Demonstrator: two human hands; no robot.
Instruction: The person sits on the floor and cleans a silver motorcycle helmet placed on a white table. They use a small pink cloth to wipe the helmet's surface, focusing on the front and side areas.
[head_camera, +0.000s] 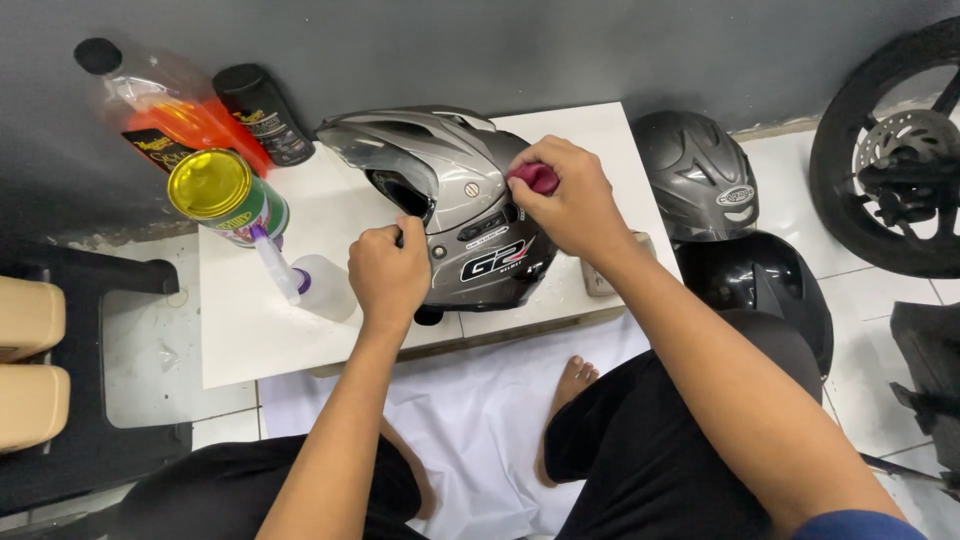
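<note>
From the head view I see a glossy grey motorcycle helmet with a peaked visor (455, 205) resting on a low white rectangular surface (250, 330), near its middle and toward the far edge. My left hand (388, 275) sits against the helmet's near lower side, its grip curled tight around the rim by the chin opening; what lies under the fingers is hidden. My right hand (570, 205) lies on the helmet's rear right flank, its grip pinching a small crumpled magenta cloth pad (535, 178) against the shell. On the surface's left part stand a round tin with a yellow metallic lid (215, 190), a clear plastic spray bottle lying on its side (310, 285), just beside the tin, a large clear jug of orange liquid with a black cap (165, 115), and a dark cylindrical bottle (262, 115) next to the jug by the grey wall. Right of the surface, on the tiled floor, a matt dark grey helmet (700, 175) sits against a glossy black helmet (770, 285). A motorcycle wheel with a brake disc (890, 150) stands at the far right. A white sheet (480, 420) covers the floor between my legs.
</note>
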